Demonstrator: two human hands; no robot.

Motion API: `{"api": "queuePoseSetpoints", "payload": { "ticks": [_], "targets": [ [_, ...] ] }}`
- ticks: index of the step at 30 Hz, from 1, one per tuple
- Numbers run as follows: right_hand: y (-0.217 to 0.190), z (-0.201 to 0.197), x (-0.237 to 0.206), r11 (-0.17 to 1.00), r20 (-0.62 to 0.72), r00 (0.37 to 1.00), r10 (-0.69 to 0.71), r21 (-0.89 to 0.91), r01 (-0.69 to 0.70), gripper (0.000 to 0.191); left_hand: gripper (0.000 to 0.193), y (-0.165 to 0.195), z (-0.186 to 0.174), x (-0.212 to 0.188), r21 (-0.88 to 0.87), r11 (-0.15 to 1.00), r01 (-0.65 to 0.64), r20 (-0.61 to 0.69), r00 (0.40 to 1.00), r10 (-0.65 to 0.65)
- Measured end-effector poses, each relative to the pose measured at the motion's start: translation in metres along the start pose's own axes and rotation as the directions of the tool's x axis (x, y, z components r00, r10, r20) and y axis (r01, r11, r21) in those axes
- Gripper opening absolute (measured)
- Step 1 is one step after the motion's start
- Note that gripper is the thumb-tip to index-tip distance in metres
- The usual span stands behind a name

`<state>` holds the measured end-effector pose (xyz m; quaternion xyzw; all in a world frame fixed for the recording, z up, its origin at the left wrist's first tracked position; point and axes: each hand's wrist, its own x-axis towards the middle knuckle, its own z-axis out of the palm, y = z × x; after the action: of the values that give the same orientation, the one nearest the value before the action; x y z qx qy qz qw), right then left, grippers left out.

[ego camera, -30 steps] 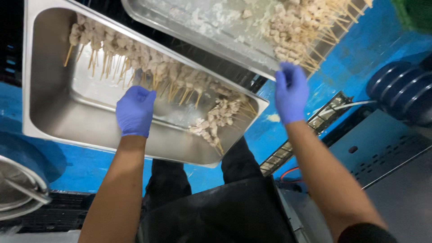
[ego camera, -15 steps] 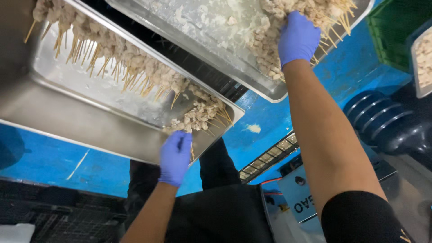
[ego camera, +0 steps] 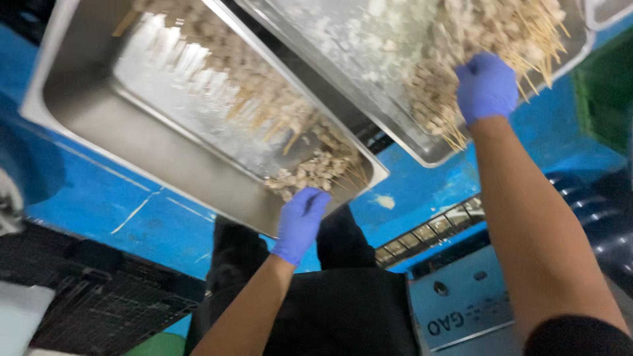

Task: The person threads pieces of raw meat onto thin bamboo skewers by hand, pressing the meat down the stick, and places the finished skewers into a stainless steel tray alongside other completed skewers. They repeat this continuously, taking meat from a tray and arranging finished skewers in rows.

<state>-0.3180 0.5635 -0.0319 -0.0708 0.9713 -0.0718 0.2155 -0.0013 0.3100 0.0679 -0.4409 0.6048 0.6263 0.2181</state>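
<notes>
While left hand [ego camera: 300,224] rests open at near tray [ego camera: 92,125] rim, right hand [ego camera: 486,86] grips skewers [ego camera: 455,46] in far tray [ego camera: 369,99].

Blue table [ego camera: 132,217], two steel trays [ego camera: 151,158]

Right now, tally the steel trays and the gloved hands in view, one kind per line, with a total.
Steel trays holding skewers: 2, the left tray and the right tray.
Blue-gloved hands: 2, the left hand and the right hand.
Total: 4.
</notes>
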Motion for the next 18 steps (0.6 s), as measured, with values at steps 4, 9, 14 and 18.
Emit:
{"api": "queuePoseSetpoints", "payload": {
  "ticks": [4, 9, 14, 18],
  "targets": [
    [-0.044, -0.021, -0.059, 0.77, 0.246, 0.924, 0.294, 0.512, -0.381, 0.012, 0.017, 0.011, -0.006, 0.003, -0.219, 0.975, -0.039, 0.097, 0.993, 0.061],
    [-0.152, -0.021, -0.175, 0.238, 0.377, 0.883, 0.28, 0.864, -0.444, 0.007, 0.024, 0.014, -0.031, 0.006, -0.529, 0.771, 0.354, 0.326, 0.924, -0.2],
    [-0.297, 0.019, -0.242, 0.023, 0.568, 0.805, 0.174, 0.815, -0.58, 0.007, 0.026, -0.004, -0.09, 0.017, -0.549, 0.825, 0.135, 0.142, 0.988, -0.067],
    [-0.383, 0.062, -0.216, -0.159, 0.704, 0.682, 0.2, 0.71, -0.686, 0.013, 0.021, -0.016, -0.154, 0.038, -0.486, 0.872, 0.055, -0.034, 0.996, -0.081]
  ]
}}
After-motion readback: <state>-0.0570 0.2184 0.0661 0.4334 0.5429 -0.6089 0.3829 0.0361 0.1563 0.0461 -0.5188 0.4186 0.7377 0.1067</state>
